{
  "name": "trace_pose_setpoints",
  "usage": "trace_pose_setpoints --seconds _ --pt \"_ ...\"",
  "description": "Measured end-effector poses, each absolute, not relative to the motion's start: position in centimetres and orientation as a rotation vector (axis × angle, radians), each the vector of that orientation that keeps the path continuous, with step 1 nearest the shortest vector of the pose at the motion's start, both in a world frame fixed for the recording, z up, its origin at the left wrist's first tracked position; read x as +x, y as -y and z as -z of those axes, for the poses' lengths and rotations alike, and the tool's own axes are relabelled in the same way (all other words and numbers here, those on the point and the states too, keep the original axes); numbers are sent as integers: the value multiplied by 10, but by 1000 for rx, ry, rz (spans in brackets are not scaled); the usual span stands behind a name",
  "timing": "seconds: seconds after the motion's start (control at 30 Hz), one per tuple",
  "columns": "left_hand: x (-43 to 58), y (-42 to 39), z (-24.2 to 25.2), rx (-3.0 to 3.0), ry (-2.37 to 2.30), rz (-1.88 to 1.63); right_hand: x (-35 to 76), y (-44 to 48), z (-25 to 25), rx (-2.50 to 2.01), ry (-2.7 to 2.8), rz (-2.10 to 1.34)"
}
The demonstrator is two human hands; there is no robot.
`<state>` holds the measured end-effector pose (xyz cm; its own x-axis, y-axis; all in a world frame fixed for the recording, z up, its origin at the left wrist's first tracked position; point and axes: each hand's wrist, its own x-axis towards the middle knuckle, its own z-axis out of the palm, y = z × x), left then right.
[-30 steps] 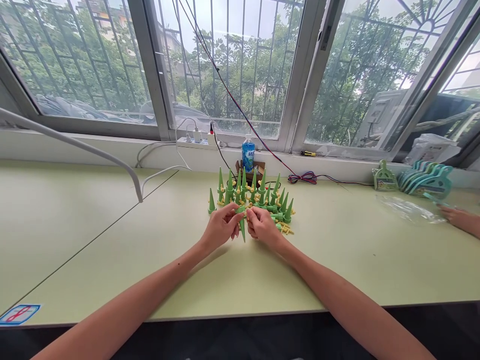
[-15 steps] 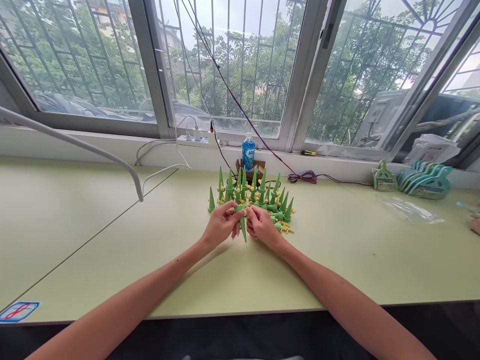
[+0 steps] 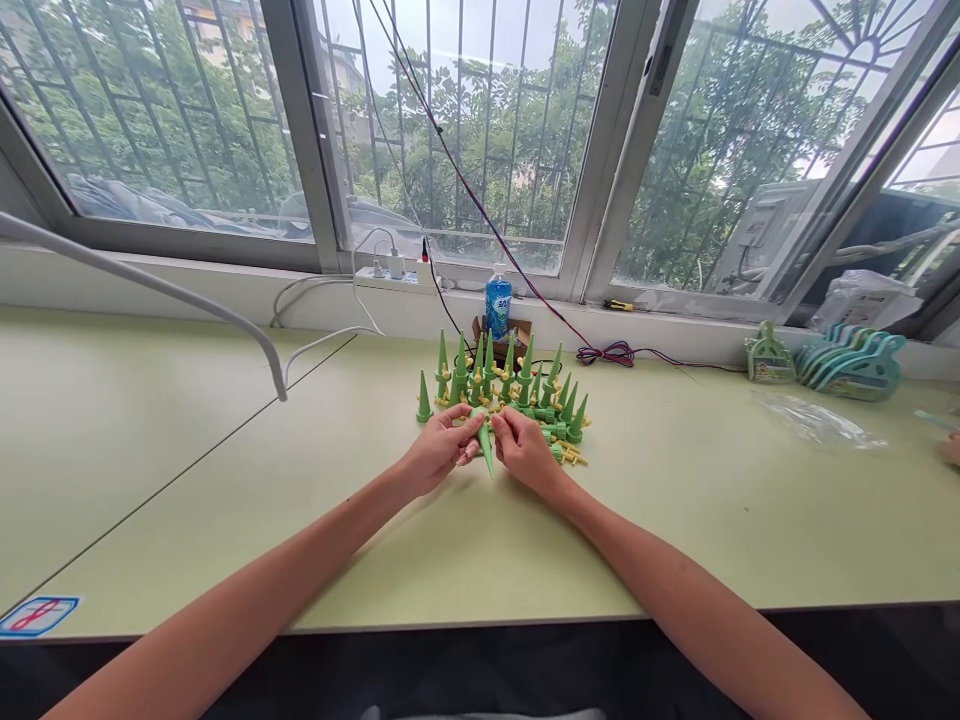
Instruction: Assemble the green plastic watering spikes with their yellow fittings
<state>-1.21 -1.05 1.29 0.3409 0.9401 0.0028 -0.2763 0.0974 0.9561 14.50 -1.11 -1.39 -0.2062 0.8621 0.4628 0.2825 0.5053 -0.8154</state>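
Both my hands meet at the middle of a pale green table (image 3: 225,480). My left hand (image 3: 437,450) and my right hand (image 3: 525,450) are closed on one green cone-shaped spike (image 3: 486,447), whose tip points down toward me. Just behind my fingers stands a cluster of several green spikes with yellow parts (image 3: 510,390), some upright and some lying flat. A few loose yellow pieces (image 3: 574,458) lie to the right of my right hand.
A blue bottle (image 3: 496,305) and a small brown box stand behind the cluster by the window sill. A power strip (image 3: 397,273) with cables sits on the sill. Teal and green packaged items (image 3: 847,358) and clear plastic (image 3: 817,420) lie far right, where another person's hand (image 3: 951,446) shows.
My hands have shifted slightly while holding the green spike, which now tilts a little more. The other person's hand at the far right has drawn back toward the frame edge.
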Motion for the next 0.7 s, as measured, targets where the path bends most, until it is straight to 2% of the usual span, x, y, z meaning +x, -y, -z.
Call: trace_pose_setpoints --seconds 0.13,0.4,0.7 --pt "-11 13 -11 1295 -781 -1114 144 12 14 -964 1711 -800" --pt "-7 18 -7 1649 -813 -1289 140 15 11 -832 1498 -1177" --pt "-10 16 -11 1343 -743 -1150 141 14 11 -864 1549 -1057"
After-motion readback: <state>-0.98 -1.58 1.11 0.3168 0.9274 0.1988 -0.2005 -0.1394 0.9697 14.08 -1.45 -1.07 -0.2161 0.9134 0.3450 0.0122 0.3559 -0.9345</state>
